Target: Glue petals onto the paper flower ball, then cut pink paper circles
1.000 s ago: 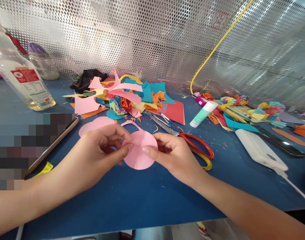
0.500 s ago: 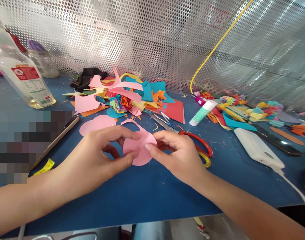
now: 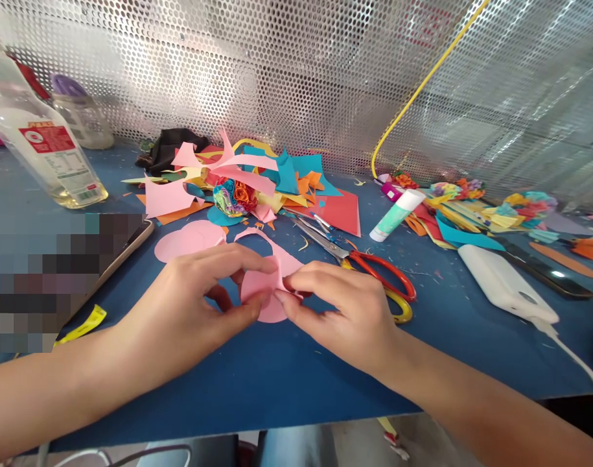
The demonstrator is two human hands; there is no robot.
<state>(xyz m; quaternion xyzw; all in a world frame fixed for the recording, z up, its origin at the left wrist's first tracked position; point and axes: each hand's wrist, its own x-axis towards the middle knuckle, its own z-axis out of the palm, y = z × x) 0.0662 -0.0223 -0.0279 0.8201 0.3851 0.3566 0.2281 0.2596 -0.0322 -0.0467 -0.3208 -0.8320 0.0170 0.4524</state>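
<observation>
Between my hands is a round piece of pink paper [image 3: 262, 285], its right side bent up into a fold. My left hand [image 3: 199, 298] pinches its left part between thumb and fingers. The fold at the right edge is gripped by the thumb and fingertips of my right hand [image 3: 339, 308]. Just behind lies a pink paper offcut [image 3: 281, 254] with a rounded cut-out. Pink paper circles [image 3: 186, 241] lie overlapping beyond my left hand. Scissors with red and yellow handles [image 3: 383, 272] rest behind my right hand.
Paper scraps [image 3: 170, 194] and a ruffled paper flower ball [image 3: 232, 196] are heaped at the back. A glue stick [image 3: 396, 217] and a white power bank [image 3: 507, 285] with a cable lie to the right. Far left are a bottle [image 3: 48, 143] and a phone [image 3: 116, 266].
My right fingers have bent the right side of the pink circle upward and inward into a fold. The left hand keeps its pinch on the paper.
</observation>
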